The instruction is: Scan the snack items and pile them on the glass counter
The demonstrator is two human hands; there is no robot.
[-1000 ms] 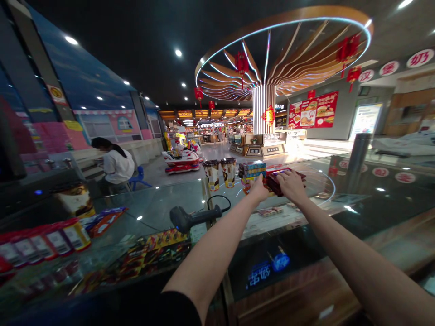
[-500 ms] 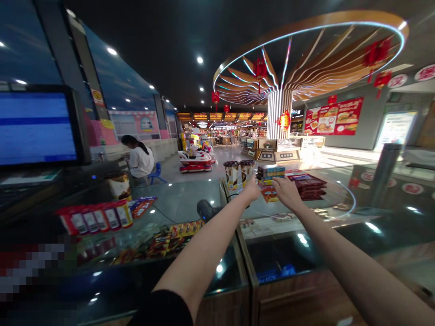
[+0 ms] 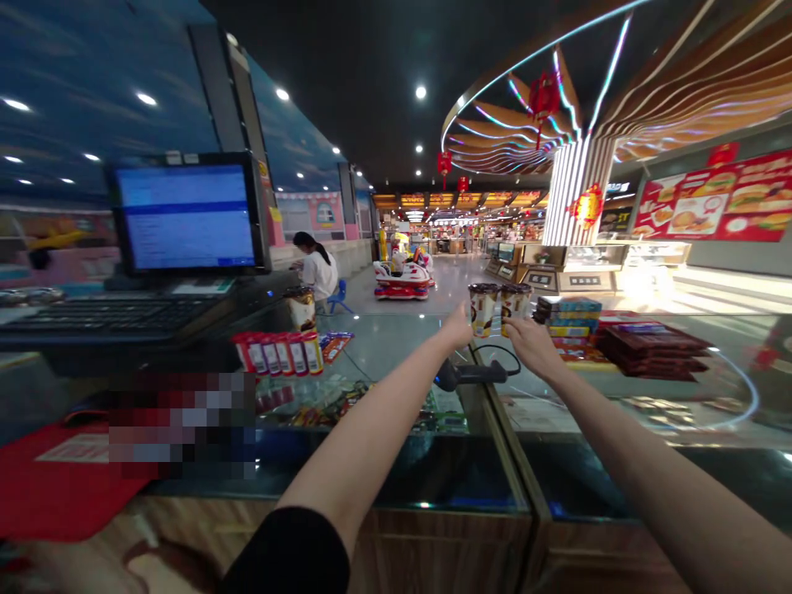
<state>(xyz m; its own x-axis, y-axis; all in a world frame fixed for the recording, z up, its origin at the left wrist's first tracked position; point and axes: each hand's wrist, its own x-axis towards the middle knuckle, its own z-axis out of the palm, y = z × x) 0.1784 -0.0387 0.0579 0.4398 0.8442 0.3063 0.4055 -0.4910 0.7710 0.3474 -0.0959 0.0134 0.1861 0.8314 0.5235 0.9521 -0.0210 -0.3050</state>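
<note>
Two lidded drink cups with a brown, white and yellow print stand side by side on the glass counter. My left hand (image 3: 456, 328) is closed at the side of the left cup (image 3: 483, 310), its fingertips partly hidden. The right cup (image 3: 516, 300) has my right hand (image 3: 532, 342) at its front, fingers curled against it. Just right of it is a stack of small boxes (image 3: 568, 320), blue above and yellow and orange below. A black handheld scanner (image 3: 469, 374) lies between my forearms.
Dark red packets (image 3: 652, 348) are piled at the right. On the left stand a monitor (image 3: 189, 216), a keyboard (image 3: 117, 318), a row of red-purple packs (image 3: 281, 355) and another cup (image 3: 300, 308). A seated person (image 3: 318, 268) and a kiddie ride (image 3: 403, 276) are beyond the counter.
The view has swung left, showing more of the monitor. My right hand has moved from the box stack to the right cup, and my left hand from beside the right cup to the left cup.
</note>
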